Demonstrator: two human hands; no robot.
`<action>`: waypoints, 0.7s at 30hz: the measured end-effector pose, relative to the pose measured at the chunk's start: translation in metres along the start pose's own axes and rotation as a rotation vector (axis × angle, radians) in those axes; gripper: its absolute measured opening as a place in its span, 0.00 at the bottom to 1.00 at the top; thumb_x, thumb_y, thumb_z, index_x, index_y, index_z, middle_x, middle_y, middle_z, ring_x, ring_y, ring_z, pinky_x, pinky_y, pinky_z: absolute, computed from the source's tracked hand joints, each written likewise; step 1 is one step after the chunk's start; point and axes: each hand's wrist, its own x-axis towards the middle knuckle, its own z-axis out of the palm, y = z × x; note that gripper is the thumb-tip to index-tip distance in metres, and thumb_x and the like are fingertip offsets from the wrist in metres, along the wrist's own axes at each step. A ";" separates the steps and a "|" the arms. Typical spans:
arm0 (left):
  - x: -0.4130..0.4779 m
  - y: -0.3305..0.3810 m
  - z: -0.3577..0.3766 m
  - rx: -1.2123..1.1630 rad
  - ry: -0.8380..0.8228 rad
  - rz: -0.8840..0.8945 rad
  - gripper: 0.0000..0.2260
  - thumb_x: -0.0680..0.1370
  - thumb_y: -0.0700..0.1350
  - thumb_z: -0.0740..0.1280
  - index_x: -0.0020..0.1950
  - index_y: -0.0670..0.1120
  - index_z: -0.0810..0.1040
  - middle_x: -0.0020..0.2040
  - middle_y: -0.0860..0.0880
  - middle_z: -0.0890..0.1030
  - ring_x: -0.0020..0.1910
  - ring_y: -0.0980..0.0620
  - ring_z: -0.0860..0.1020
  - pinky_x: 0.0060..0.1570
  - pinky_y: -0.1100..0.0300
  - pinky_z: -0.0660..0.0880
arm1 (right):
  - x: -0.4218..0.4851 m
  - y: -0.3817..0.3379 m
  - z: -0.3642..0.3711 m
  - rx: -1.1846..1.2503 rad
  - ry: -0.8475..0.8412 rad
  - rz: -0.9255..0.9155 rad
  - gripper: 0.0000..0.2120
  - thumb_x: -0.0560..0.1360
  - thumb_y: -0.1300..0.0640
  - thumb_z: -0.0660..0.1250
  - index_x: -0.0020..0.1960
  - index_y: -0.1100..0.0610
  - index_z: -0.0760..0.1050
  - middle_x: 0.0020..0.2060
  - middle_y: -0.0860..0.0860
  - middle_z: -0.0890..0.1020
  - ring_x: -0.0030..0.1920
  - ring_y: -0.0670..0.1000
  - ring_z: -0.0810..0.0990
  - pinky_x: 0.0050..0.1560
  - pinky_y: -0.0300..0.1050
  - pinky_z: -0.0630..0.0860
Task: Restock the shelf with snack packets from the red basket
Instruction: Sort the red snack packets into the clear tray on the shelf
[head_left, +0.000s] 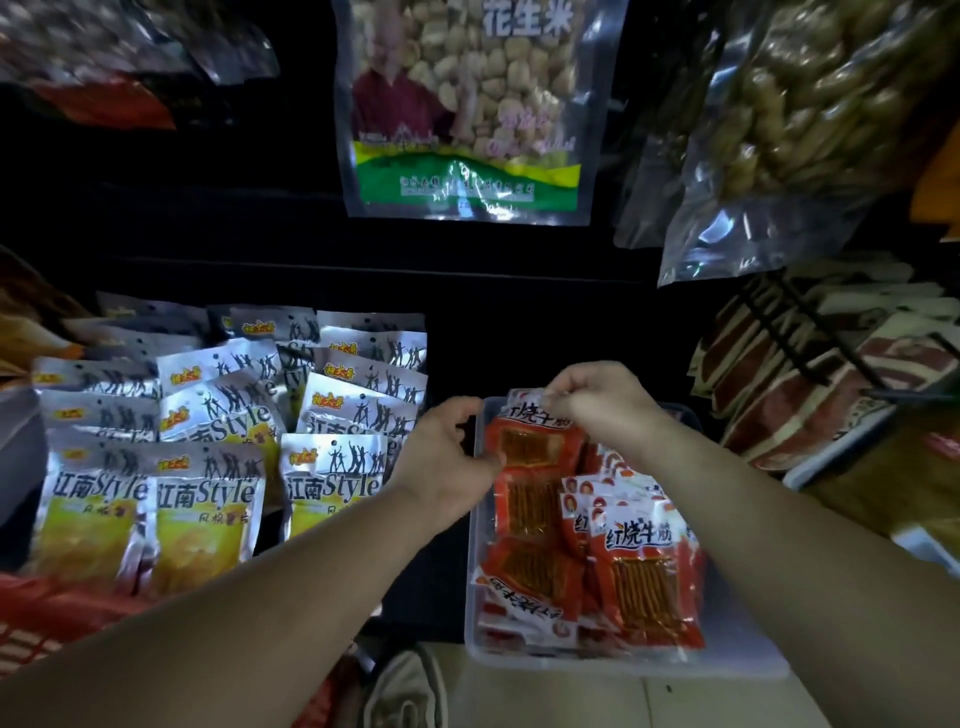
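Observation:
A clear plastic bin (475, 571) on the shelf holds several red snack packets (641, 582) with orange sticks showing through windows. My right hand (597, 402) pinches the top edge of the rearmost red packet (530, 441) at the bin's far end. My left hand (447, 457) grips the left side of that same packet by the bin's left wall. The red basket (47, 608) shows only as a corner at the lower left.
Silver and yellow snack packets (208, 493) stand in rows left of the bin. A large peanut bag (467, 109) hangs above, clear bags (789, 130) at upper right. Dark red packets (810, 395) lie behind a black wire rack on the right. Pale floor lies below.

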 end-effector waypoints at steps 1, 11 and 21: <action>-0.003 0.008 -0.004 -0.007 -0.019 0.025 0.25 0.76 0.47 0.77 0.71 0.58 0.74 0.59 0.62 0.75 0.61 0.62 0.74 0.61 0.61 0.72 | -0.006 -0.014 -0.006 0.068 -0.009 -0.004 0.08 0.78 0.57 0.75 0.41 0.51 0.82 0.41 0.48 0.84 0.47 0.47 0.81 0.45 0.40 0.73; -0.045 0.103 -0.038 -0.497 -0.131 -0.151 0.13 0.77 0.52 0.77 0.56 0.46 0.84 0.47 0.46 0.88 0.47 0.44 0.88 0.53 0.43 0.84 | -0.087 -0.081 -0.037 0.629 -0.102 0.082 0.11 0.78 0.56 0.75 0.60 0.54 0.82 0.54 0.62 0.86 0.54 0.65 0.86 0.52 0.60 0.79; -0.078 0.126 -0.008 -0.601 -0.115 -0.240 0.16 0.74 0.57 0.75 0.58 0.51 0.84 0.51 0.46 0.88 0.50 0.42 0.86 0.55 0.44 0.82 | -0.154 -0.093 -0.048 0.677 0.319 0.147 0.19 0.75 0.63 0.78 0.60 0.47 0.79 0.47 0.56 0.89 0.48 0.60 0.89 0.50 0.63 0.85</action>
